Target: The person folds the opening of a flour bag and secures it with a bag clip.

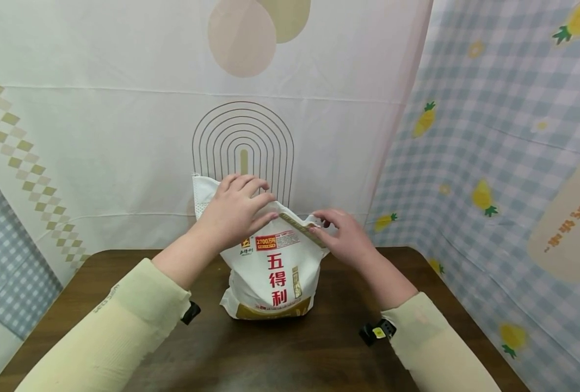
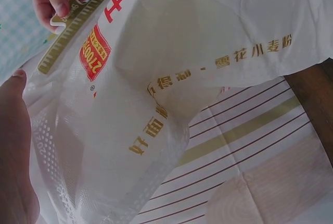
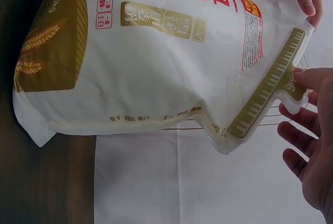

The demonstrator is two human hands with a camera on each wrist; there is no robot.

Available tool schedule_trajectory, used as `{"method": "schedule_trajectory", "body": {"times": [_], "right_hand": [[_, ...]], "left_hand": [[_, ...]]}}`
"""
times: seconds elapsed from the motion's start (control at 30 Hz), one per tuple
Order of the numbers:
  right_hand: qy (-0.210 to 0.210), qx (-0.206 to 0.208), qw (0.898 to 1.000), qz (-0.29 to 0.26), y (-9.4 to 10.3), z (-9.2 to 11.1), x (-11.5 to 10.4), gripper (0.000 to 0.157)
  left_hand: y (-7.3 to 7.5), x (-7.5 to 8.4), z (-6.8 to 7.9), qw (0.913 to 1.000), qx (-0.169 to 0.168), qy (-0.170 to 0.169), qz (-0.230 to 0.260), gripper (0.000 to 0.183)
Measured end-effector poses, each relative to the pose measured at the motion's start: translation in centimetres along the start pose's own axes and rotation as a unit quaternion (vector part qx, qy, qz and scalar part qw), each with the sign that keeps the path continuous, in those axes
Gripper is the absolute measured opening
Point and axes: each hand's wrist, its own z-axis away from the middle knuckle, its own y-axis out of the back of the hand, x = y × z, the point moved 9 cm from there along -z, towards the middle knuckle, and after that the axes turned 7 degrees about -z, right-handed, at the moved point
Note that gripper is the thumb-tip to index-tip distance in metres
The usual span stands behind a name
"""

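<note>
A white flour bag [image 1: 253, 272] with red and gold lettering stands on the table, its top narrowing to a slanted edge. Along that edge lies a gold bag clip [image 3: 266, 86] with a piano-key pattern and a small tab. My right hand [image 1: 347, 238] pinches the tab between thumb and index finger; in the right wrist view its other fingers are apart from the bag. My left hand [image 1: 238, 211] is over the bag's upper left, fingers loosely bent and spread, thumb near the clip's end. Whether its fingertips touch the bag I cannot tell.
The dark wooden table [image 1: 329, 348] has rounded back corners. Behind it hangs a pale printed cloth [image 1: 123, 141], close to the bag's back. A checked cloth with pineapples [image 1: 466, 152] runs along the right side. Each wrist wears a small black camera strap [image 1: 378, 331].
</note>
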Motion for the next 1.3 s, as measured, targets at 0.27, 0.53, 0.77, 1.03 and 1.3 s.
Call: {"method": "schedule_trajectory", "body": {"times": [0.27,0.53,0.77,1.03,1.3], "right_hand": [[-0.004,0.005,1.000,-0.007,-0.1,0.1,0.3,0.033],[0.000,0.002,1.000,-0.026,-0.7,0.3,0.4,0.036],[0.004,0.015,0.999,-0.033,-0.9,0.6,0.6,0.034],[0.004,0.024,0.999,-0.036,-1.0,1.0,0.7,0.039],[-0.003,0.038,0.997,-0.061,-1.1,1.6,1.3,0.047]], "left_hand": [[0.0,0.2,0.1,1.0000,-0.001,-0.006,-0.007,0.041],[0.1,0.3,0.1,0.9999,0.003,-0.012,-0.012,0.041],[0.1,0.4,0.1,0.9998,0.002,-0.015,-0.016,0.041],[0.1,0.3,0.3,0.9998,0.000,-0.012,-0.015,0.042],[0.3,0.3,0.4,0.9998,0.006,-0.011,-0.017,0.043]]}}
